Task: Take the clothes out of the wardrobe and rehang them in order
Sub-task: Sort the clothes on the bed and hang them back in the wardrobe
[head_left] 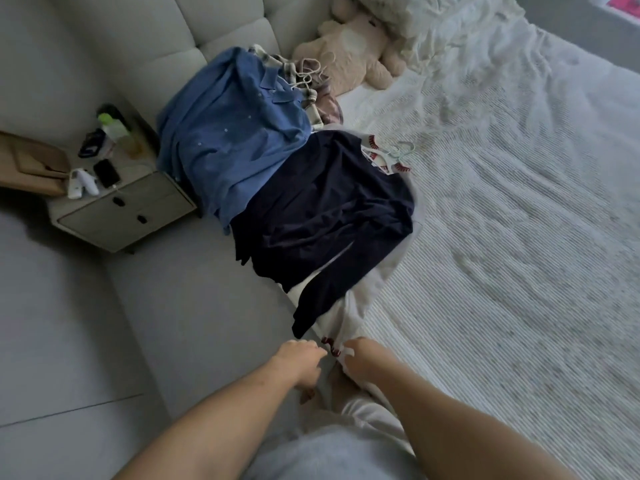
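A pile of clothes lies on the bed's left edge. A blue button shirt (232, 140) is on top at the far end, over a plaid garment (304, 84). A dark navy top (325, 209) lies nearer me, over a white garment with red trim (349, 317). That white garment's collar sits on a pale hanger (401, 150). My left hand (298, 358) and my right hand (360, 358) both pinch the white garment's near hem at the bed's edge, close together.
The bed (502, 237) with a white ribbed cover fills the right. A beige teddy bear (353, 53) lies by the padded headboard (145, 39). A bedside cabinet (121, 209) at the left carries a phone, bottles and small items. Grey floor lies at the left.
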